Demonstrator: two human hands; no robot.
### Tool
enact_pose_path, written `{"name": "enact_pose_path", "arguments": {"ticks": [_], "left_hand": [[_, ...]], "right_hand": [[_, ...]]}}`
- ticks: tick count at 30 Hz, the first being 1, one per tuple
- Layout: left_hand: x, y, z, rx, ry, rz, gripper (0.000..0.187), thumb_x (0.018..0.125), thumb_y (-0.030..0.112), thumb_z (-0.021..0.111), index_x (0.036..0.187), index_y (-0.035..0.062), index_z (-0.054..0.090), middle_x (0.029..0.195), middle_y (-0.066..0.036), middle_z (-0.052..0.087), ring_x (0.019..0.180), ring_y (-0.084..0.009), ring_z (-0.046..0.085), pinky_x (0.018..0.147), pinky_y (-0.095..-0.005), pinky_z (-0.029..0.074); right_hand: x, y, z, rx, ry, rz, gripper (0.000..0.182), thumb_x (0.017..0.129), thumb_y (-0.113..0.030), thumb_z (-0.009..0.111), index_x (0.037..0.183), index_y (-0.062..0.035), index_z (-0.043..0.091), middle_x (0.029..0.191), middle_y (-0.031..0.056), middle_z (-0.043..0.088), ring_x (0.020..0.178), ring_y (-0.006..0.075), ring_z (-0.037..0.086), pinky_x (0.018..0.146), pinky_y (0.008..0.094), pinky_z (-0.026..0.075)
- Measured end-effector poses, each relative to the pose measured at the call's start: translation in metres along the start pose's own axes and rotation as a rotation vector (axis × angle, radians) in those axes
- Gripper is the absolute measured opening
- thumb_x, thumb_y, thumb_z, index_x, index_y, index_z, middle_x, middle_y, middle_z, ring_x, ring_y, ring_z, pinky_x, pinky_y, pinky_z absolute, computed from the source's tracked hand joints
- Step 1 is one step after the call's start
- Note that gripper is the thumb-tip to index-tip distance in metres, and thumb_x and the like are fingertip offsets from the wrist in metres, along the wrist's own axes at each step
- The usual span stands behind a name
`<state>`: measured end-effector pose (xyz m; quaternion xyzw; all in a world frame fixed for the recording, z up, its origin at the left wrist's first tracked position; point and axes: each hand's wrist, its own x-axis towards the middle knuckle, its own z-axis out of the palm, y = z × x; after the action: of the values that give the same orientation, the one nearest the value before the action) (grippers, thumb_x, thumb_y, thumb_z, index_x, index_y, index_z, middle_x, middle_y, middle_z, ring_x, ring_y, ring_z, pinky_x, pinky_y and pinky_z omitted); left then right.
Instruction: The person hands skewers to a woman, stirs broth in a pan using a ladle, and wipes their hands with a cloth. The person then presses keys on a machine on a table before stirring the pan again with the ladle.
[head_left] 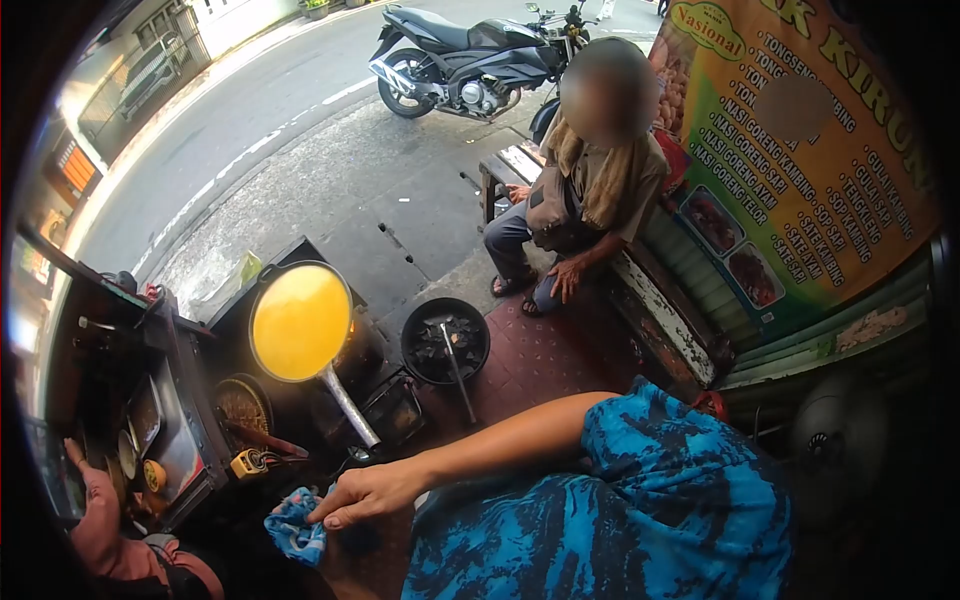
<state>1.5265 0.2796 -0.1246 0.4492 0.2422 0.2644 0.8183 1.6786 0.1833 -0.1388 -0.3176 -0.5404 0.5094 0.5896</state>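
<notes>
My right hand [375, 492] reaches leftward across my blue patterned shirt, fingers closed around a crumpled blue and white cloth [297, 525]. Under the cloth, a dim brown shape at the bottom edge may be my left forearm [345, 582]; its fingers are hidden. Beyond the cloth, a wok [300, 318] of yellow-orange liquid sits over a stove, with flame glowing at its right side. Its metal handle [350, 405] points toward my right hand, a short gap away. Beside it stands a black pan [410, 345] of charcoal-like lumps, with a metal rod [458, 370] across it.
A person [600, 180] sits on a bench [665, 315] at the right, under a menu banner [800, 150]. Another person's pink sleeve [105, 520] shows at lower left, by a cart counter [190, 440]. A motorcycle [480, 65] is parked by the road. A fan [830, 440] stands right.
</notes>
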Motion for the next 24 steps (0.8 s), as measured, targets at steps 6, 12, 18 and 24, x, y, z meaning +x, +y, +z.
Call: {"name": "enact_pose_path", "arguments": {"ticks": [6,12,18,24], "left_hand": [[-0.004,-0.009,-0.009,0.161,-0.041,-0.009,0.053,0.092,0.043,0.049,0.122,-0.0015,0.045,0.114,-0.010,0.054,0.101,-0.0222,0.054,0.089,-0.0374,0.043],[0.000,-0.014,-0.001,0.219,-0.010,0.039,0.052,0.092,0.040,0.051,0.122,-0.0019,0.045,0.113,-0.010,0.054,0.100,-0.0218,0.054,0.089,-0.0369,0.043],[0.007,-0.007,-0.008,0.267,-0.001,0.087,0.050,0.092,0.038,0.052,0.122,-0.0023,0.044,0.112,-0.011,0.054,0.100,-0.0214,0.054,0.088,-0.0365,0.043],[0.012,-0.013,-0.011,0.421,-0.010,0.122,0.049,0.092,0.035,0.054,0.122,-0.0027,0.044,0.112,-0.011,0.054,0.099,-0.0210,0.054,0.088,-0.0360,0.043]], "right_hand": [[-0.005,-0.006,-0.026,0.097,-0.174,0.181,0.056,0.084,-0.037,0.066,0.117,0.0065,0.054,0.087,0.0120,0.064,0.086,0.0129,0.056,0.077,0.0281,0.046],[-0.016,0.012,-0.009,0.484,-0.349,0.461,0.062,0.085,-0.034,0.064,0.129,0.0021,0.038,0.086,0.0189,0.066,0.067,0.0189,0.067,0.061,0.0273,0.056],[-0.010,0.010,-0.010,0.336,-0.400,0.165,0.064,0.083,-0.030,0.067,0.134,-0.0026,0.037,0.086,0.0160,0.067,0.068,0.0226,0.067,0.061,0.0287,0.054],[-0.006,-0.024,-0.014,-0.707,-0.112,-0.185,0.057,0.083,-0.025,0.056,0.136,-0.0130,0.037,0.078,0.0183,0.065,0.064,0.0364,0.062,0.058,0.0410,0.051]]}}
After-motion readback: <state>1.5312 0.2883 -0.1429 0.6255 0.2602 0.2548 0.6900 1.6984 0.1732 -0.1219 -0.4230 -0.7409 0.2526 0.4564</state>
